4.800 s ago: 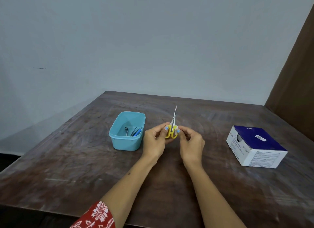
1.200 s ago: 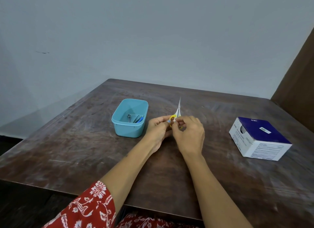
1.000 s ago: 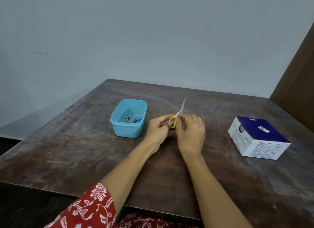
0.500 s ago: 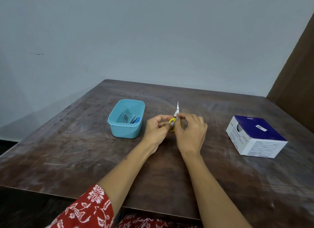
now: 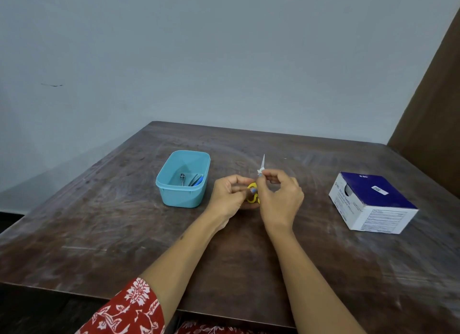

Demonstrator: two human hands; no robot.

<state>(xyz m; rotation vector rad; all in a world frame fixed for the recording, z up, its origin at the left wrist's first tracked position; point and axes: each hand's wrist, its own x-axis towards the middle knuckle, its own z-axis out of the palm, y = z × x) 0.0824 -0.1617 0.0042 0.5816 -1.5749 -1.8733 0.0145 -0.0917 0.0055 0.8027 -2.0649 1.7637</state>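
Observation:
Small scissors (image 5: 261,163) with yellow handle loops and thin silver blades point away from me above the middle of the table. My left hand (image 5: 227,196) grips the yellow loops. My right hand (image 5: 280,199) pinches something small and white against the blades just above the loops; I cannot tell what it is. Both hands hover close together over the dark wooden table (image 5: 124,234).
A light blue plastic tub (image 5: 183,195) stands left of my hands and holds a few small metal and blue tools. A blue-and-white cardboard box (image 5: 372,204) lies at the right. A brown panel rises at the far right; a grey wall stands behind.
My right hand has slid up from the yellow loops to the blade base, pinching there now. The scissors stay upright in my left hand's grip.

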